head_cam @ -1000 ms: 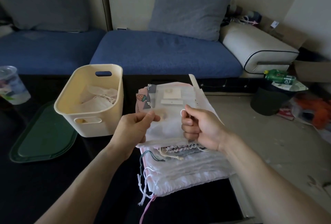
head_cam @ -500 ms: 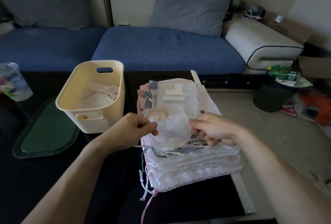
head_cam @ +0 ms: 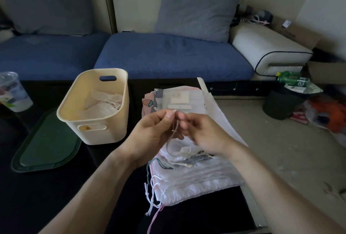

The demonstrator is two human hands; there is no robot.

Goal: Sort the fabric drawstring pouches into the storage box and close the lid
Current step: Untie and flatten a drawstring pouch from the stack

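While pinched together, both hands' fingers [head_cam: 169, 115] grip a drawstring [head_cam: 175, 130].

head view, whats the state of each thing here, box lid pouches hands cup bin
storage box: open, upright, a few pale pouches inside
green lid: off, flat on the table left of the box
small sheer pouch: folded, pinched between both hands
pouch pile: stacked on the table, not yet sorted
left hand: pinching the pouch
right hand: pinching the pouch
plastic cup: upright
bin: full, green bottle on top
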